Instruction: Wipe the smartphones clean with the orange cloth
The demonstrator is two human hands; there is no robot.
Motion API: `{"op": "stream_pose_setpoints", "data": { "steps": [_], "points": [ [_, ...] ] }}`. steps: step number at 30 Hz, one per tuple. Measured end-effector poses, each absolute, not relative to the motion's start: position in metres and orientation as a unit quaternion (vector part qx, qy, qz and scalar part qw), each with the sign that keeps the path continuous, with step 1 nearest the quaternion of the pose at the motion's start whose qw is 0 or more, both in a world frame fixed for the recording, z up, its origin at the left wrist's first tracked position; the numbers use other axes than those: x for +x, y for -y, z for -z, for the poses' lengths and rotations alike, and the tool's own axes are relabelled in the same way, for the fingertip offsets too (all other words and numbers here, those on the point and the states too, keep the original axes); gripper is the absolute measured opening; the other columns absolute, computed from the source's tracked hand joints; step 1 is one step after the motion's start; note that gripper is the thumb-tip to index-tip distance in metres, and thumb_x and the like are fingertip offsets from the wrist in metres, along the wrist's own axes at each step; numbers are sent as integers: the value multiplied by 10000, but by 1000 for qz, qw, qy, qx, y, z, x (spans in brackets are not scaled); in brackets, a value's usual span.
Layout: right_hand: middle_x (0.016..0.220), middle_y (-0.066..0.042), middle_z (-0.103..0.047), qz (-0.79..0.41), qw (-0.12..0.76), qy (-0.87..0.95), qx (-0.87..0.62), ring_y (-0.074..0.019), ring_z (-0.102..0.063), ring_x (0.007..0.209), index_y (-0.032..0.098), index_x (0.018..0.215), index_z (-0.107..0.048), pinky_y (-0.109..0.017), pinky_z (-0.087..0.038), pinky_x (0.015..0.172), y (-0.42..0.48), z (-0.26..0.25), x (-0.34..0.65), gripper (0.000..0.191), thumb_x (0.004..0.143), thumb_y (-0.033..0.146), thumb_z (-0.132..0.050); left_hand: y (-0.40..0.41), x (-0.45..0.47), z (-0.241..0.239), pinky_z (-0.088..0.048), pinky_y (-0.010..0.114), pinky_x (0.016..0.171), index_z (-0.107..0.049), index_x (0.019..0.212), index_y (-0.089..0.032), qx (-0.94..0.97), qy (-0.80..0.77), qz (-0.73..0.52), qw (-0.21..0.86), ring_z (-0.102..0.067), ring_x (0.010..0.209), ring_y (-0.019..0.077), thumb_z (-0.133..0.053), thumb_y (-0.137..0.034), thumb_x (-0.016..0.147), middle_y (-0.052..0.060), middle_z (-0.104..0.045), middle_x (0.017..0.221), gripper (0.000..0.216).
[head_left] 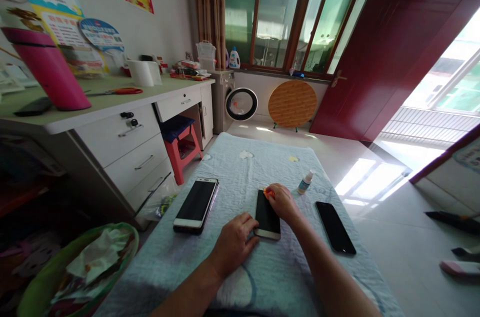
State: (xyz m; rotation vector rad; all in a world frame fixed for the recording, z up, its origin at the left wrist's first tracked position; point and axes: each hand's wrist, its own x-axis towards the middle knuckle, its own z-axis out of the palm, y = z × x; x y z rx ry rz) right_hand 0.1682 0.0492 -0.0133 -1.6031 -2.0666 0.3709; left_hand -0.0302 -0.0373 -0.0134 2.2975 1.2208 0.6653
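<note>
A smartphone (268, 219) with a pale frame and dark screen lies face up on the cloth-covered table. My left hand (235, 238) grips its lower left edge, fingers bent and thumb near the bottom corner. Over the phone's top end, my right hand (281, 200) is closed on a small orange cloth (268, 193), pressed to the screen; most of the cloth is hidden by the fingers. Just right of that hand stands a small spray bottle (305, 182). A black smartphone (335, 227) lies farther right. To the left, a white smartphone (198, 203) rests on top of another dark one.
A pale blue quilted cloth (245, 177) covers the table. On the left are a green bin (129, 252) of used tissues, a white desk (116, 142) and a red stool (183, 152). Beyond stand a washing machine (223, 102), its door open, and a round wooden tabletop (292, 103).
</note>
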Motion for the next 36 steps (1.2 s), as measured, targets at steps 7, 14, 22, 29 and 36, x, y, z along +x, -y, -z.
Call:
{"op": "stream_pose_setpoints", "data": {
  "steps": [7, 14, 22, 29, 36],
  "points": [
    [874, -45, -692, -135, 245, 773, -570, -163, -613, 873, 178, 821, -681, -280, -414, 873, -36, 6, 164, 188, 781, 62, -538, 42, -31, 9, -472, 323, 867, -655, 991, -221, 844, -405, -266, 231, -594, 956, 216, -668, -190, 780, 32, -636, 1066, 214],
    [946, -58, -631, -142, 286, 783, -534, -173, -574, 925, 174, 875, -678, -303, -427, 899, -16, 9, 161, 189, 810, 68, -536, 45, -32, 6, -461, 388, 900, -655, 1007, -212, 883, -342, -251, 199, -550, 995, 254, -703, -200, 745, 31, -664, 1094, 266],
    [857, -20, -596, -217, 217, 830, -467, -135, -547, 816, 185, 772, -700, -245, -424, 758, 10, -2, 149, 242, 829, 49, -509, 44, -29, 11, -473, 379, 910, -668, 1056, -231, 894, -324, -262, 164, -577, 1029, 250, -660, -222, 857, 32, -680, 1043, 199],
    [909, -43, -570, -154, 216, 824, -501, -132, -524, 810, 156, 781, -700, -249, -402, 774, -24, 3, 138, 246, 888, 87, -489, 45, -30, 10, -509, 401, 873, -694, 1001, -205, 889, -339, -264, 157, -606, 984, 259, -716, -225, 811, 47, -694, 1081, 192],
    [909, -63, -598, -114, 160, 821, -536, -154, -536, 840, 166, 852, -720, -254, -377, 780, -45, 4, 132, 261, 909, 103, -473, 44, -30, 17, -471, 422, 989, -686, 1057, -198, 888, -332, -279, 151, -591, 1119, 274, -709, -238, 822, 64, -688, 1133, 240]
  ]
}}
